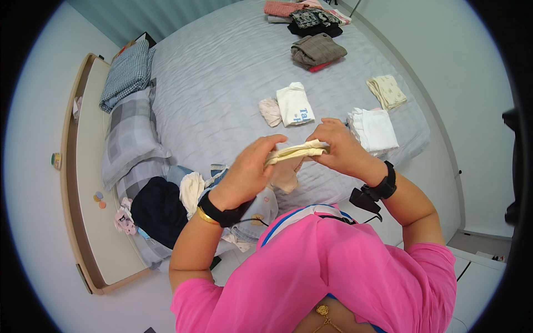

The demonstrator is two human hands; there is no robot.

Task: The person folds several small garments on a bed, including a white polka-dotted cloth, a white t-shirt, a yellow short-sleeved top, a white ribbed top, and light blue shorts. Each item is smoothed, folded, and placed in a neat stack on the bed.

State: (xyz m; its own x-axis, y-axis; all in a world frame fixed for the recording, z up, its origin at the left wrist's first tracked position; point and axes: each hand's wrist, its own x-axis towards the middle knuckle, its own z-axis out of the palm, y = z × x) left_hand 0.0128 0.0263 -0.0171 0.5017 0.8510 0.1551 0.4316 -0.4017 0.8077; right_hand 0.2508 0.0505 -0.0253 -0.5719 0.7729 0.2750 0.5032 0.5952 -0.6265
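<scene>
Both hands hold a pale yellow folded garment (296,152) by its two ends, raised in front of me over the near part of the bed. My left hand (253,168) grips its left end, and my right hand (342,146) pinches the right end between thumb and fingers. A pale pinkish cloth (285,175) shows below it; whether the two are joined I cannot tell. Beyond the hands, a folded white shirt with blue lettering (295,104) lies beside a small pale pink folded cloth (270,112). Folded white clothes (374,130) lie just past my right hand.
The bed (216,75) carries a folded cream patterned cloth (387,92), a brown folded garment (318,50) and a dark patterned stack (315,21). At left are plaid pillows (129,141), a folded checked blanket (128,75), a black garment (160,210) and loose clothes (192,191).
</scene>
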